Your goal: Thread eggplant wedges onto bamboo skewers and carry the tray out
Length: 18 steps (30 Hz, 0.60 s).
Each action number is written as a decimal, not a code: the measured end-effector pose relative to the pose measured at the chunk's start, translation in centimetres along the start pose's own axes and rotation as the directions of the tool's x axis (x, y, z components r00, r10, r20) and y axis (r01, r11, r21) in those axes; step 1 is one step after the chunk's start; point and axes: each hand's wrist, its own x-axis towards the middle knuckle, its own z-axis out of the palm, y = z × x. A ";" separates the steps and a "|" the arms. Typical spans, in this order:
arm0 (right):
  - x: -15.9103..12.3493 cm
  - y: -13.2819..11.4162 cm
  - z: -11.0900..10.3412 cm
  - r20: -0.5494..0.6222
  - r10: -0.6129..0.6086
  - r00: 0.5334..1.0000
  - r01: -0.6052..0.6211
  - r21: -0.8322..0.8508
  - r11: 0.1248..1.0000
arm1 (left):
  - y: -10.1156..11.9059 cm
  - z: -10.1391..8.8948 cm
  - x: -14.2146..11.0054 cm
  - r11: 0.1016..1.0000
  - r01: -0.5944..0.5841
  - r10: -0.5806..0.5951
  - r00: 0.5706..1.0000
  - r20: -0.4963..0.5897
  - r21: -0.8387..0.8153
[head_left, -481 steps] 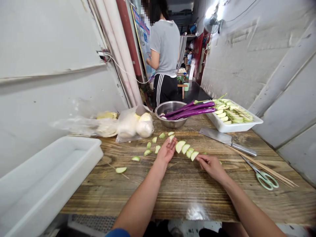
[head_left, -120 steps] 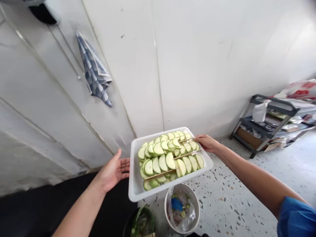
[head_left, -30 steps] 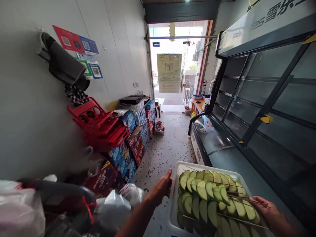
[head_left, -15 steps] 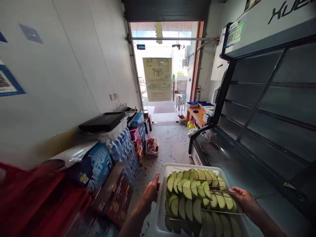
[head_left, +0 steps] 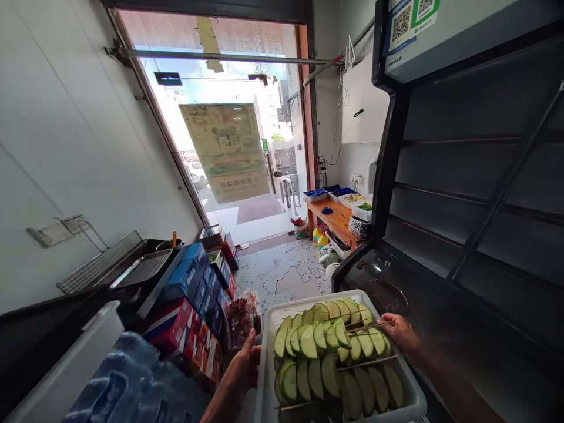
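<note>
A white rectangular tray [head_left: 263,352] at the lower middle holds several skewers of green-skinned, pale half-moon vegetable slices [head_left: 308,341]; the exact vegetable is hard to tell. My left hand [head_left: 244,361] grips the tray's left side, thumb up along the rim and its other fingers partly hidden. On the far right, my right hand [head_left: 400,333] closes at the tray's rim, its fingertips against the ends of thin skewer sticks [head_left: 368,326]. The slices lie in overlapping rows, the nearer ones in shadow.
To the right stands a dark display fridge [head_left: 440,294]. Boxes [head_left: 189,276] and wrapped bottles [head_left: 127,376] line the left wall. A bag of reddish-brown goods [head_left: 241,320] sits on the floor. Ahead are a wooden table [head_left: 335,220] with trays and a glass door [head_left: 273,123].
My view has moved forward and turned right; the wooden table and fridge look nearer. The tray has come along in both hands, now slightly further left in view.
</note>
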 end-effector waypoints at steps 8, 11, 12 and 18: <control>20.1 -6.4 10.4 0.014 0.006 1.000 -0.007 0.067 0.998 | 15.0 -7.1 15.2 1.000 0.019 -0.019 0.999 -0.029 -0.017; 25.8 -8.7 13.7 -0.025 0.067 0.997 -0.064 0.106 0.992 | 20.2 -10.0 21.9 1.000 -0.011 0.010 1.000 0.010 0.026; 27.5 -9.4 14.6 -0.038 0.089 0.995 -0.084 0.120 0.989 | 22.0 -10.8 24.1 0.998 -0.018 0.018 1.000 0.008 0.057; 36.6 -13.2 17.9 -0.161 0.122 0.979 -0.095 0.165 0.982 | 32.8 -12.9 36.4 0.971 -0.056 0.033 0.994 0.100 0.233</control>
